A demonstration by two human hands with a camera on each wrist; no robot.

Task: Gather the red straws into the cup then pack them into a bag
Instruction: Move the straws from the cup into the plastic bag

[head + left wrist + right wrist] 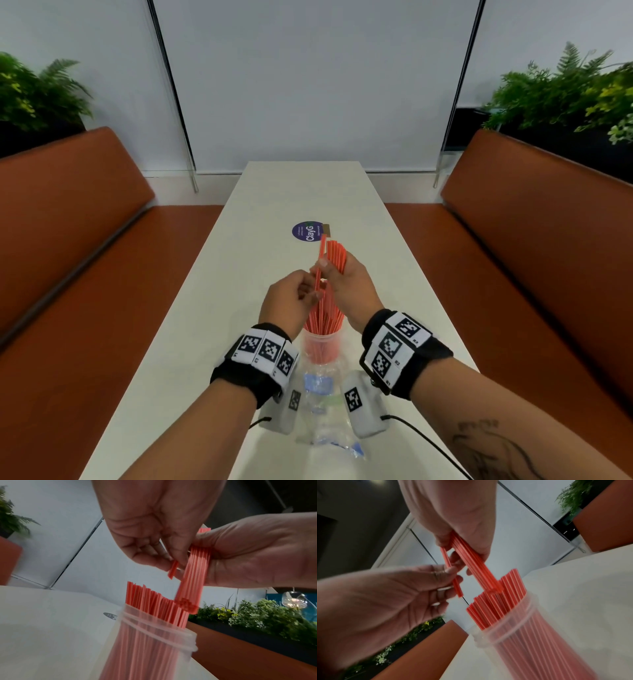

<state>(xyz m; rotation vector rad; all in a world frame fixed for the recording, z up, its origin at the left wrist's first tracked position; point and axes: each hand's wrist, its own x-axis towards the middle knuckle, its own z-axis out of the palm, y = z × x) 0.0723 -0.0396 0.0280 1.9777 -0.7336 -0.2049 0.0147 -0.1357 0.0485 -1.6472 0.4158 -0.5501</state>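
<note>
A clear plastic cup (322, 346) stands on the white table (239, 274), packed with upright red straws (323, 318). Just above it my right hand (337, 274) grips a bundle of red straws (336, 255), its lower ends over the cup's straws (496, 601). My left hand (308, 291) pinches a single red straw (320, 260) beside that bundle. The left wrist view shows this pinched straw (172, 569) left of the bundle (193, 577), above the cup (154, 632). In the right wrist view the same straw (452, 574) sits apart from the bundle (474, 563).
A crumpled clear plastic bag (325, 414) with blue print lies on the table between my forearms, near the front edge. A round purple sticker (307, 231) is on the table beyond the hands. Orange benches (85, 240) flank the narrow table, with plants behind.
</note>
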